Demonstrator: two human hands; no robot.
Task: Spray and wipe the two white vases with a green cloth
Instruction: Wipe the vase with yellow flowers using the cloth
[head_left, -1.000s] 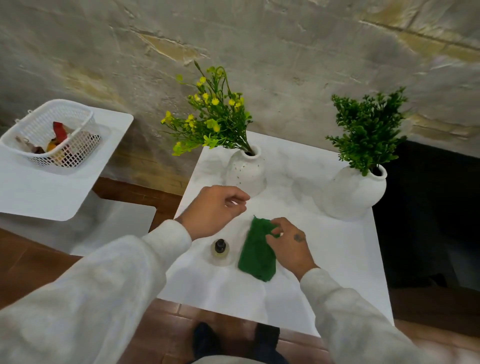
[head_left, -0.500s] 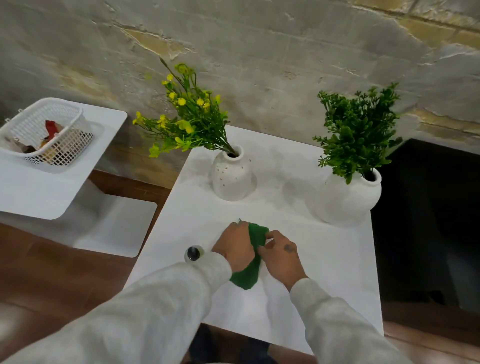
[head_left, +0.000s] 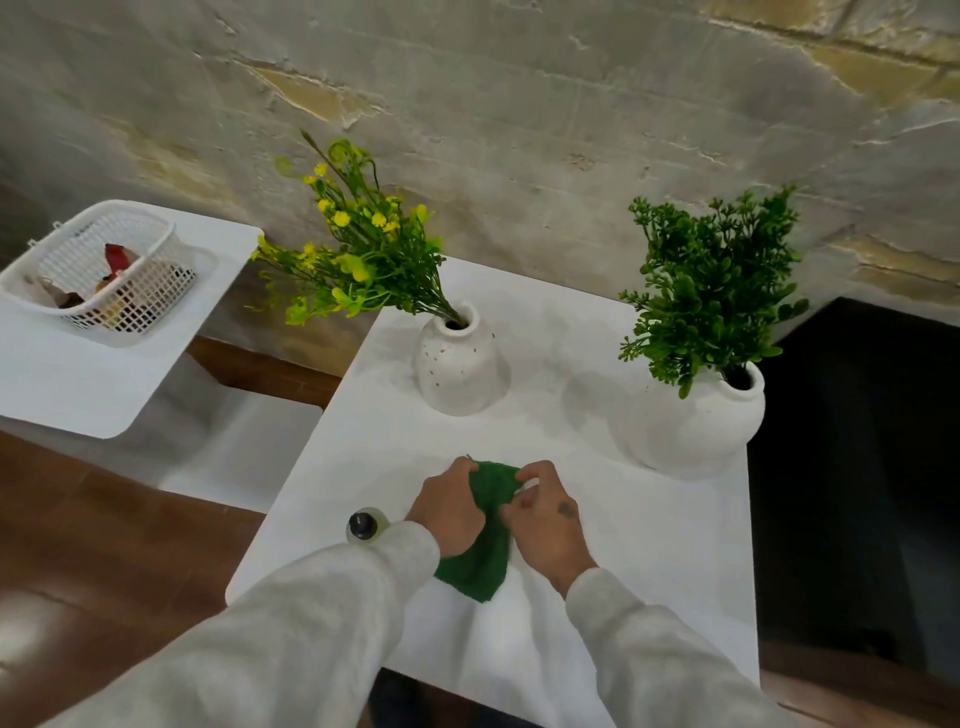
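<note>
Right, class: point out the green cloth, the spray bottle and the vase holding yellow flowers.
green cloth (head_left: 479, 571), head view, lower fold.
spray bottle (head_left: 362, 525), head view, black cap.
vase with yellow flowers (head_left: 460, 371), head view, speckled body.

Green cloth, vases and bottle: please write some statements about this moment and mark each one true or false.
1. The left hand and the right hand both grip the green cloth. True.
2. The spray bottle is in the left hand. False: it stands untouched on the table.
3. The speckled vase with yellow flowers stands left of the round vase with green leaves. True.
4. The white basket shares the table with the vases. False: it sits on a separate white table to the left.
</note>
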